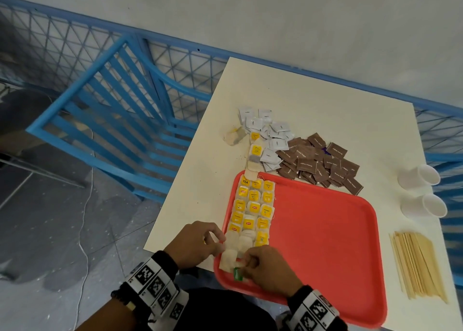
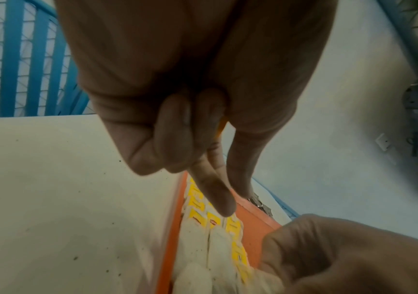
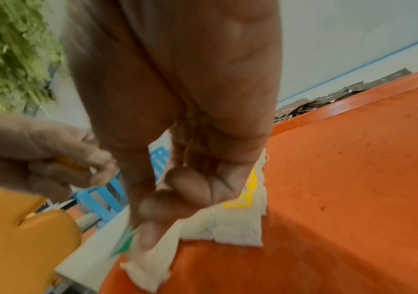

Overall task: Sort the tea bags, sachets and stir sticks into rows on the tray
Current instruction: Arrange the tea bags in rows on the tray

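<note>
Right hand (image 1: 269,270) pinching tea bag (image 1: 229,260), seemingly; tray (image 1: 325,230)

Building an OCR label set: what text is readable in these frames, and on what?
"TEA": yellow tag at the far end of the tea bag rows on the tray.
Red logos on other yellow tags: too blurred to read.
White sachets: dark print, too small.
Brown sachets: pale print, too small.
Green tag in the right hand: unreadable.
Wristband markers: patterns, not text.
</note>
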The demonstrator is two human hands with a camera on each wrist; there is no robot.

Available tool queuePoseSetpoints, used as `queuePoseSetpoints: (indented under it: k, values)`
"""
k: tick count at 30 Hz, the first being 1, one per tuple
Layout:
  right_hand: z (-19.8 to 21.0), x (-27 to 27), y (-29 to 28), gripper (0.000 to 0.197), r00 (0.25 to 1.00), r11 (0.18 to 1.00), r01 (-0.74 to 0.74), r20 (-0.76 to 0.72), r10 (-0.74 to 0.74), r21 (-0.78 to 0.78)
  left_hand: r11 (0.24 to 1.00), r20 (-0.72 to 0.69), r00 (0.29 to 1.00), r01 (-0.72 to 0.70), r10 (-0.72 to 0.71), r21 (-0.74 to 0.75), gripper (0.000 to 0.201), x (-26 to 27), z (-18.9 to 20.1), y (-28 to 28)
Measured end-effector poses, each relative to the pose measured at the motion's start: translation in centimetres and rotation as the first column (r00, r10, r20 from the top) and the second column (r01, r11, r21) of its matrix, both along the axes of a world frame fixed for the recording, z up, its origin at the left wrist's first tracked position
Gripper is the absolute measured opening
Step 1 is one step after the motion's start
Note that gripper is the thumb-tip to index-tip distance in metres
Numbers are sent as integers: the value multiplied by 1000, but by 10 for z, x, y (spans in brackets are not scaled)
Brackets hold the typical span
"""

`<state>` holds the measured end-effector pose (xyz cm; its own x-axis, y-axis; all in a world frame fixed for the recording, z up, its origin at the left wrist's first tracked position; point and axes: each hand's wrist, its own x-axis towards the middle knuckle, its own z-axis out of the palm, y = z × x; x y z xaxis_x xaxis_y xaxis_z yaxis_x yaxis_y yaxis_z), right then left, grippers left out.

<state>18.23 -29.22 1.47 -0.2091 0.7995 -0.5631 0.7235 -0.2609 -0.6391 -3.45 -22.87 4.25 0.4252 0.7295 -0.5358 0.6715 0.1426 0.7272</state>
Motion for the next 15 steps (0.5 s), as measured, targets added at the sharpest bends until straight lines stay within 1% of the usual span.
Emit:
queuePoseSetpoints:
  k: [2, 3, 4, 6, 8, 10, 12, 15]
  values:
    - [5, 3, -2, 26, 994, 992, -68, -93, 58, -108, 1000, -12, 1000, 8, -8, 14, 6, 0, -2, 0]
    - [5, 4, -2, 23, 993, 990, -61, -109, 48, -124, 1000, -15, 1000, 18, -18, 21, 5, 1, -4, 0]
    - [2, 5, -2, 24, 995, 993, -33, -95, 22, -114, 999, -21, 999, 36, -35, 33, 3, 2, -6, -1]
    - [-8, 4, -1, 31, 1000, 999, 21, 1, -21, -40, 994, -55, 994, 98, -95, 55, 2, 7, -10, -3]
    - [-15, 1, -1, 33, 996, 998, 47, 76, -49, 28, 982, -116, 979, 177, -168, 72, 5, 11, -17, -8]
    - [-20, -2, -3, 30, 991, 994, 89, 98, -95, 61, 959, -224, 945, 266, -238, 103, 12, 15, -21, -13]
    - [-22, -3, -4, 29, 983, 988, 141, 111, -148, 70, 926, -331, 894, 357, -302, 119, 21, 18, -24, -18]
    - [-23, -4, -4, 28, 972, 978, 196, 116, -204, 75, 897, -390, 843, 433, -370, 85, 26, 19, -31, -24]
